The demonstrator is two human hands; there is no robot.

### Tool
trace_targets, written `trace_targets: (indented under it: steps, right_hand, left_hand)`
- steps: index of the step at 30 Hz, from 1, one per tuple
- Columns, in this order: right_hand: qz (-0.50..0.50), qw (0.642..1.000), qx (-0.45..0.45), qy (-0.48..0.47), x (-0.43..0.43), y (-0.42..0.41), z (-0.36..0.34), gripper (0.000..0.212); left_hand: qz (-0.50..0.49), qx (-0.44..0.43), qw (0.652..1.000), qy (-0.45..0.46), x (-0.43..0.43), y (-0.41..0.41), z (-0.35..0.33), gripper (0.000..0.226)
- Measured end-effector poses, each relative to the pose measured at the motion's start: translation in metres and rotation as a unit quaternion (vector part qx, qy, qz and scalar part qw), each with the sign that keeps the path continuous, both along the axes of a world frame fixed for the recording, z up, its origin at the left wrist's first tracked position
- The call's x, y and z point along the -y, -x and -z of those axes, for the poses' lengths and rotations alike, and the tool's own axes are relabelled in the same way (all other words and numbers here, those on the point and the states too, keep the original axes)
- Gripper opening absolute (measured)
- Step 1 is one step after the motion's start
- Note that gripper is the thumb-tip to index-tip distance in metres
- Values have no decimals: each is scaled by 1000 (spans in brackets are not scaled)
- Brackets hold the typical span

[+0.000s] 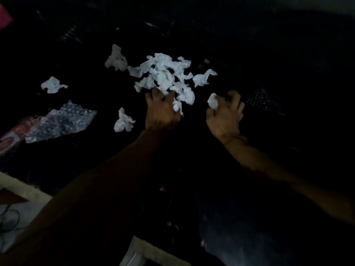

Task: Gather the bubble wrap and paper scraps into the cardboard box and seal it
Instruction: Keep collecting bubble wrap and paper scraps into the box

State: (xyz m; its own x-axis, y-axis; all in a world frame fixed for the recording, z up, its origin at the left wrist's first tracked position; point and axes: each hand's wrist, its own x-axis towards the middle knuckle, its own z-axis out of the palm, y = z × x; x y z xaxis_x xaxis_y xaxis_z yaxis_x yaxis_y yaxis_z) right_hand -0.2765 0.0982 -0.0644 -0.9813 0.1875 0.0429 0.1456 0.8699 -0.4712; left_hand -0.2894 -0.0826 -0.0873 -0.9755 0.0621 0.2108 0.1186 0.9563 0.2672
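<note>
A heap of crumpled white paper scraps point(165, 73) lies on a dark surface ahead of me. My left hand point(161, 110) grips the near edge of that heap, fingers curled into the paper. To its right, my right hand point(224, 116) pinches a small white paper ball point(212, 101). Loose scraps lie apart at the back left point(116, 58), far left point(52, 85), near left point(124, 120) and right of the heap point(203, 77). A clear bubble wrap sheet point(61, 122) lies at the left. A second, dim bubble wrap piece point(263, 101) lies right of my right hand.
A red and white packet point(13, 134) sits partly under the left bubble wrap. A pale cardboard flap point(151, 252) shows at the bottom centre, and a light edge with a black cable point(11, 217) at the bottom left. The scene is very dark.
</note>
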Motion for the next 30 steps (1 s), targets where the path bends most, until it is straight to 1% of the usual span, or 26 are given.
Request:
trace_targets:
  steps: [1,3,5,6,8,10,11,14,15,16,17,19,20,22,23,24,26,30]
  right_hand:
    - [-8,1000,8,-17,-1,-1,6,51]
    - [-47,998,-9,-39,-4,-2,17,49]
    - [-85,995,-17,-53,-8,3,26,49]
    - [-95,994,-16,-47,-9,6,29,48]
    - [-102,994,-43,-23,-8,10,33,43]
    - [-95,992,-84,1,-8,9,35,36]
    - [-87,992,-88,23,-8,9,33,33]
    - [-46,991,-76,97,-12,6,19,26]
    - [-30,989,-75,123,-14,6,12,21]
    - [-8,986,-70,152,-15,6,4,15]
    - [18,982,-57,181,-16,7,-3,13]
    - [45,976,-31,212,-17,5,-22,16]
    - [40,976,-26,213,-19,3,-32,17]
    - [17,977,-20,212,-23,-1,-49,20]
    - [4,978,-21,207,-26,-3,-57,16]
    - [-8,979,-28,201,-28,-5,-65,11]
    - [-22,978,-56,201,-33,-9,-83,11]
    - [-51,971,-127,196,-43,-27,-126,23]
  left_hand:
    - [-15,-4,1000,16,-3,-2,5,39]
    - [-51,-35,998,3,-9,-3,7,31]
    - [-23,-66,998,-7,-6,1,14,32]
    - [-3,-66,998,-13,-2,5,22,35]
    - [14,-33,999,-38,4,8,29,34]
    - [29,-32,997,-62,4,6,25,25]
    - [20,-33,996,-81,2,4,18,24]
    - [-52,-11,981,-189,-1,4,-12,26]
    - [-84,5,975,-205,-2,2,-25,26]
    - [-97,28,974,-204,-2,0,-37,27]
    - [-86,36,976,-197,-2,-3,-49,29]
    - [-59,12,982,-180,0,-13,-72,34]
    - [-51,-7,985,-165,1,-17,-82,36]
    - [-44,-27,988,-147,3,-27,-103,32]
    - [-35,-31,989,-138,3,-33,-115,35]
    - [-25,-36,991,-127,3,-39,-125,41]
    - [-43,-42,993,-100,-2,-53,-148,43]
    - [-61,-53,996,-32,-20,-83,-179,55]
